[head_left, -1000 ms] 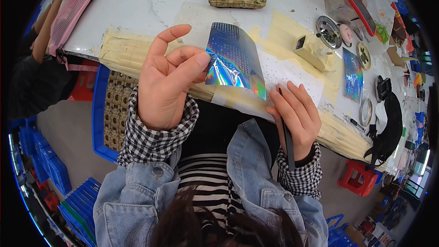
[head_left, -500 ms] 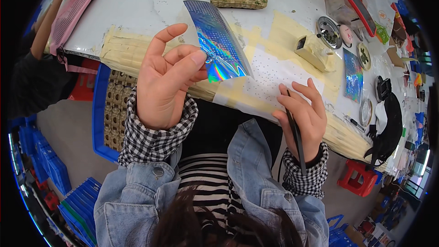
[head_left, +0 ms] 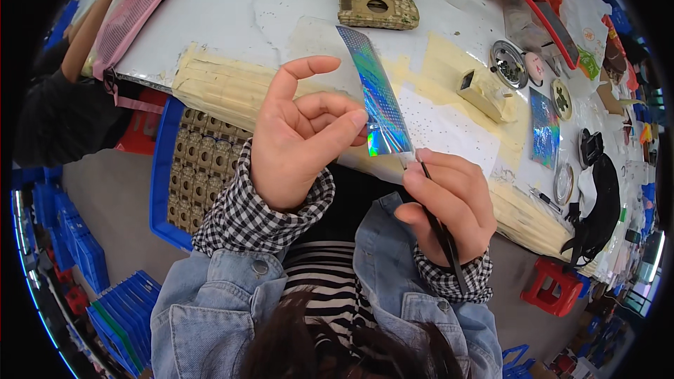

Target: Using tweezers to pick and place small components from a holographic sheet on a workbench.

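Note:
My left hand (head_left: pixel 298 137) pinches the lower end of a shiny blue holographic sheet (head_left: pixel 385 102) between thumb and forefinger, raised above the table's near edge. Rows of small dots cover much of the sheet, and a clear film seems to stick out past it. Slim black tweezers (head_left: pixel 441 235) rest in my right hand (head_left: pixel 456 196), fingers closed round them. Their tips are up at the sheet's lower right corner; whether they touch it I cannot tell. Beneath lies white paper (head_left: pixel 453 133) sprinkled with tiny dark dots.
Camouflage-patterned housings (head_left: pixel 378 5) stand at the table's far side; more fill a blue crate (head_left: pixel 160 168) below left. On the right are a tape-wrapped block (head_left: pixel 488 98), a round metal dish (head_left: pixel 508 63), another holographic sheet (head_left: pixel 544 126) and a red-edged phone-like object (head_left: pixel 546 21). Another person's arm (head_left: pixel 88 35) shows at left.
The holographic sheet has swung to a steeper, narrower angle as my left hand moved right and down. My right hand has brought the tweezers up to the sheet's lower corner.

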Available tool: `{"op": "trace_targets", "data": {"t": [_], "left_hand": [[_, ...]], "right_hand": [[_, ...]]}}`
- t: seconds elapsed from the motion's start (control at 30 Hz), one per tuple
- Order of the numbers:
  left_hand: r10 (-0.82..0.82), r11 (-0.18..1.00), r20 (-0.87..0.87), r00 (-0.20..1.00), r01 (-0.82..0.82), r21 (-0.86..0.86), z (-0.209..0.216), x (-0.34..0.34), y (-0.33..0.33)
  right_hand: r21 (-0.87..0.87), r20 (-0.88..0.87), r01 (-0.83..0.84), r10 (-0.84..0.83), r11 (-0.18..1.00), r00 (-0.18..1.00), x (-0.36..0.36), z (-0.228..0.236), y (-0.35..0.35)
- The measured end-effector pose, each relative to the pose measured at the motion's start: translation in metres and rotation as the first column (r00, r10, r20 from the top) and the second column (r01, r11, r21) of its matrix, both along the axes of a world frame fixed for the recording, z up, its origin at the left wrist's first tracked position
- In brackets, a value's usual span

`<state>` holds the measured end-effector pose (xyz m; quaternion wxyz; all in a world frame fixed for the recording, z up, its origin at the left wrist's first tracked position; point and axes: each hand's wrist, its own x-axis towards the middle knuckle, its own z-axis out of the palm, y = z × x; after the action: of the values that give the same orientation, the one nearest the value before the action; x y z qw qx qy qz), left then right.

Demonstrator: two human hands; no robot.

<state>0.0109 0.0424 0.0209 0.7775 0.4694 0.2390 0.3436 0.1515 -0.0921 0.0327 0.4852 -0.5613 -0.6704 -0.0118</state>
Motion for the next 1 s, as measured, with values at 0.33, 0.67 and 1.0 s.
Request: {"op": "trace_targets", "data": {"t": [0.33,0.67,1.0], "left_hand": [[-0.098,0.994,0.011,0.995,0.098,-0.052,0.006,0.002,-0.010],[-0.067,0.997,-0.010,0.998,0.066,-0.025,0.005,0.004,-0.013],[-0.070,0.998,-0.028,0.997,0.070,-0.009,0.003,0.004,-0.013]], "right_hand": [[0.062,-0.125,-0.066,0.073,0.996,0.989,-0.001,-0.020,0.012],[0.084,-0.106,-0.012,0.021,0.996,0.994,-0.002,-0.023,0.013],[0.084,-0.110,-0.007,0.016,0.996,0.994,-0.002,-0.026,0.014]]}}
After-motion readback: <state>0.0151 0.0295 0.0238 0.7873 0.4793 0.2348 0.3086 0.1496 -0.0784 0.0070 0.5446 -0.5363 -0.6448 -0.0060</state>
